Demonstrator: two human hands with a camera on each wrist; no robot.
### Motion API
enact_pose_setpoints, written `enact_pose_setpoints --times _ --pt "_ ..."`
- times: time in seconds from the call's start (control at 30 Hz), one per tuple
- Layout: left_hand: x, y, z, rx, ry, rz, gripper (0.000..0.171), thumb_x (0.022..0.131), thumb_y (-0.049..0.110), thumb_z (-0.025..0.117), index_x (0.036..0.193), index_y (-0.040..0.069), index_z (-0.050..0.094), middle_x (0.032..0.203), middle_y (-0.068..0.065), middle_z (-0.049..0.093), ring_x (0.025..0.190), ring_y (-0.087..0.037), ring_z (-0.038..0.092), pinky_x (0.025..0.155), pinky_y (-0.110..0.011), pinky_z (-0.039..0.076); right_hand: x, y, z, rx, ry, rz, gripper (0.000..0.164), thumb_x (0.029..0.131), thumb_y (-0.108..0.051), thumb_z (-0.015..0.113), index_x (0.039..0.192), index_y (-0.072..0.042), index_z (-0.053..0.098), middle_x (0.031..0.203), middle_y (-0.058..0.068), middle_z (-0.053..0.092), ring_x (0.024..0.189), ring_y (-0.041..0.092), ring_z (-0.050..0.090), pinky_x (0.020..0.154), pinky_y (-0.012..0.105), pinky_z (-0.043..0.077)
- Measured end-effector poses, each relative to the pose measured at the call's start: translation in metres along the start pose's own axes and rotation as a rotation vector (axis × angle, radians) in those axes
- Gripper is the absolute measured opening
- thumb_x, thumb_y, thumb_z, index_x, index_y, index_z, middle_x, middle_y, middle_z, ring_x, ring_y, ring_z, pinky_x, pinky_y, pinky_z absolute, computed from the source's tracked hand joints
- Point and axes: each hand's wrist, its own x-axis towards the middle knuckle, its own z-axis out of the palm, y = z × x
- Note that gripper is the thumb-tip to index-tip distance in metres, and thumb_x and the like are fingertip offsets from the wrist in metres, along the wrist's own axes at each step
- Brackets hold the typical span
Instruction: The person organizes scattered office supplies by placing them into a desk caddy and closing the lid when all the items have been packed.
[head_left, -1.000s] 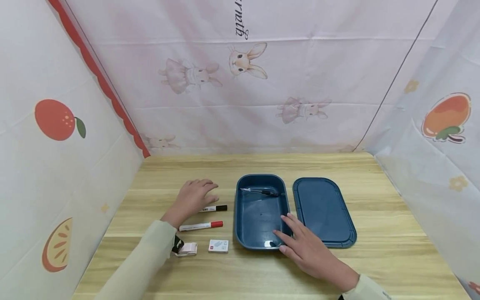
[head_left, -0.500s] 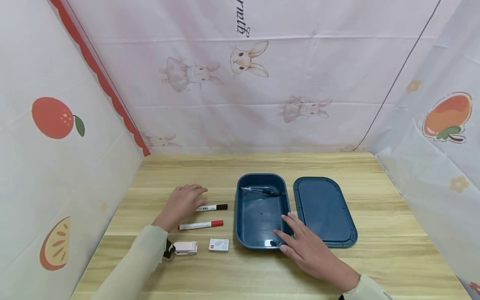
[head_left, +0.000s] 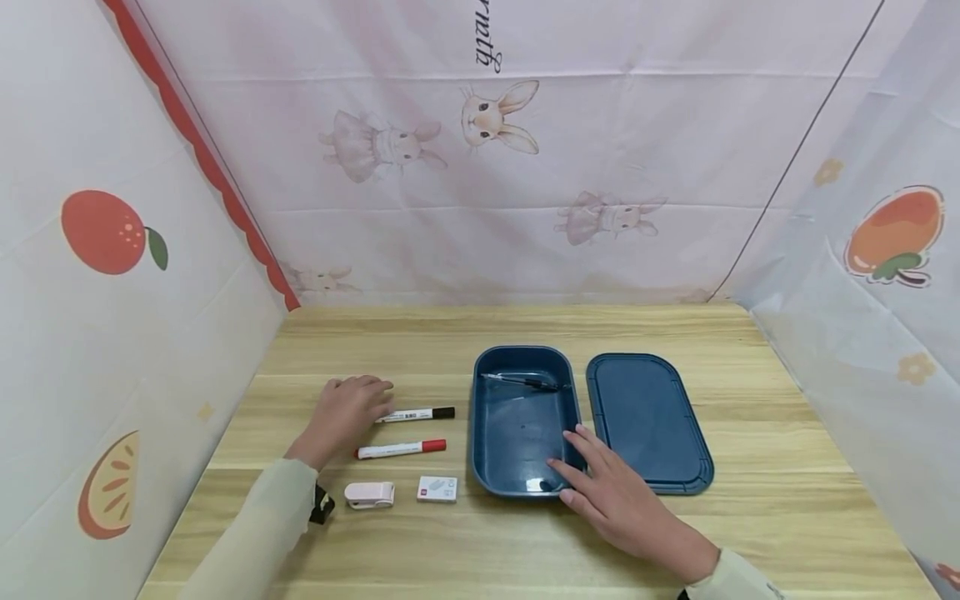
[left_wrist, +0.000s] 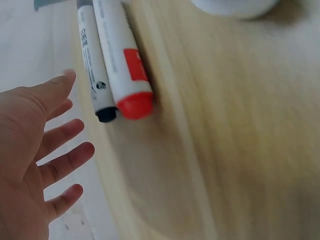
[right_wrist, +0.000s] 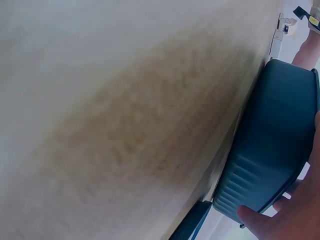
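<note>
On the table [head_left: 465, 554], the box [head_left: 513, 442] is steadied at its near right corner by the right hand [head_left: 622, 508], thumb outside, fingers over the rim. The left hand [head_left: 345, 417] is spread loosely, gripping nothing; contact with the black marker [head_left: 416, 415] cannot be confirmed. The marker is laid left of the box, crosswise to it, black end boxward. Reaching is judged underway; a pinch is required next.

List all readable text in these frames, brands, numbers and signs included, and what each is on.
"mth": end of a sideways word on the back cloth, cut off above.
Black-capped marker: lettering too blurred.
Red-capped marker: too blurred.
White box: print too small.
Left wrist strap: marking unreadable.
</note>
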Motion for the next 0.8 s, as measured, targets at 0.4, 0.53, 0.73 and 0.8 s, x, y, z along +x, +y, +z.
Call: enact_pose_setpoints --times 0.4,0.53,0.73,0.8 --pt "-0.013 -0.016 0.007 -0.149 -0.049 -0.02 0.04 0.093 0.033 0.076 0.127 0.013 0.072 0.129 -0.009 0.07 0.122 -0.036 0.062 0.101 -0.064 0.043 0.0 0.0 0.0 0.018 -0.007 0.0 0.042 0.108 -0.042 0.048 0.146 -0.026 0.058 0.163 0.012 0.035 0.155 0.031 0.021 0.111 0.057 0.04" --pt "-0.016 -0.02 0.009 -0.164 -0.048 -0.006 0.036 0.093 0.032 0.077 0.124 0.014 0.073 0.126 -0.007 0.071 0.118 -0.032 0.065 0.1 -0.059 0.046 0.0 -0.001 -0.002 0.03 -0.02 0.009 0.042 0.108 -0.042 0.048 0.146 -0.026 0.058 0.163 0.012 0.035 0.155 0.032 0.02 0.111 0.057 0.04" --pt "-0.024 -0.024 0.008 -0.186 -0.047 -0.007 0.034 0.092 0.026 0.078 0.123 0.013 0.074 0.125 -0.007 0.071 0.118 -0.033 0.065 0.101 -0.057 0.047 0.0 -0.001 -0.002 0.023 -0.016 0.006 0.042 0.108 -0.042 0.049 0.146 -0.025 0.058 0.161 0.013 0.037 0.155 0.031 0.02 0.111 0.056 0.041" --pt "-0.025 -0.025 0.008 -0.194 -0.048 -0.013 0.032 0.092 0.025 0.078 0.122 0.014 0.074 0.125 -0.007 0.071 0.119 -0.034 0.064 0.102 -0.058 0.046 0.0 0.0 -0.002 0.024 -0.015 0.004 0.042 0.108 -0.041 0.049 0.146 -0.026 0.058 0.16 0.013 0.039 0.155 0.031 0.02 0.111 0.056 0.041"
